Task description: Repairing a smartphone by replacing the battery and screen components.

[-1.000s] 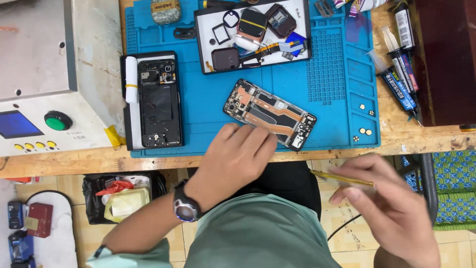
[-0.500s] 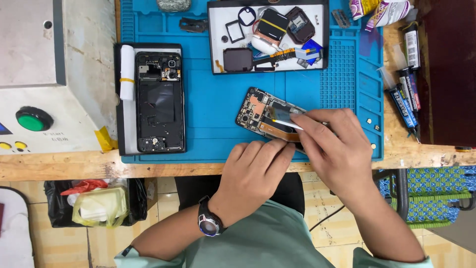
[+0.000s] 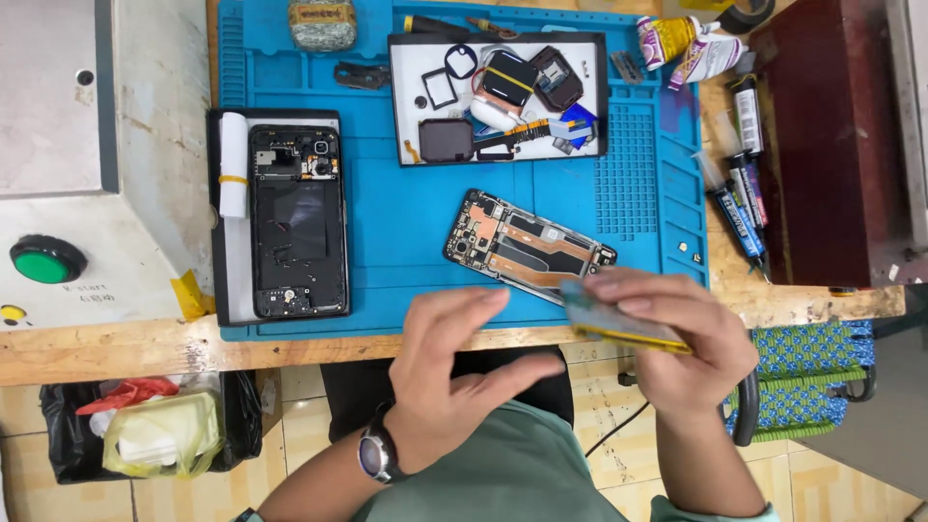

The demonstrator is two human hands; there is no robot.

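My right hand (image 3: 681,343) pinches a thin flat yellow-edged part (image 3: 619,324), blurred and half hidden by my fingers, over the blue mat's (image 3: 406,232) near edge. My left hand (image 3: 454,372) hangs relaxed and empty beside it. The opened phone (image 3: 527,246) lies tilted just beyond, bare mat on its left.

Bright, even overhead light; soft shadows, slight motion blur on fingers (image 3: 628,290).
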